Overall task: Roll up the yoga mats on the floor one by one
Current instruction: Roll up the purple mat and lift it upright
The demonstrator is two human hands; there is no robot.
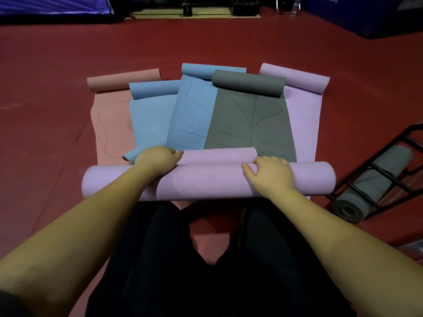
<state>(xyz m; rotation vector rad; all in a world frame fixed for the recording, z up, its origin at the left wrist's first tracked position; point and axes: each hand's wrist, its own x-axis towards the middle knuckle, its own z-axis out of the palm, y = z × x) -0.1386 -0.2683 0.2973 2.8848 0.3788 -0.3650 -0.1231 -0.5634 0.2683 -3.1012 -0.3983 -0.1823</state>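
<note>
The lilac roll (206, 181) lies across the floor (45, 65) just in front of my knees, a thick, even tube with faint curved lines on its skin. A second, thinner lilac roll (219, 155) sits just behind it, touching it. Beyond them the mats fan out, overlapping: pink mat (107, 120) at the left, two blue mats (151, 120) (192, 115), grey mat (249, 120) and lilac mat (302, 120) at the right, each with its far end curled into a roll.

My left hand (155, 160) reaches over the near roll, fingers curled at the thinner roll's left end; I cannot tell whether it grips. My right hand (267, 172) rests on top of the near roll, fingers loosely spread and pressing. Both forearms stretch straight forward. At the right, a rolled grey mat (366, 191) lies in a black rack (393, 143).
</note>
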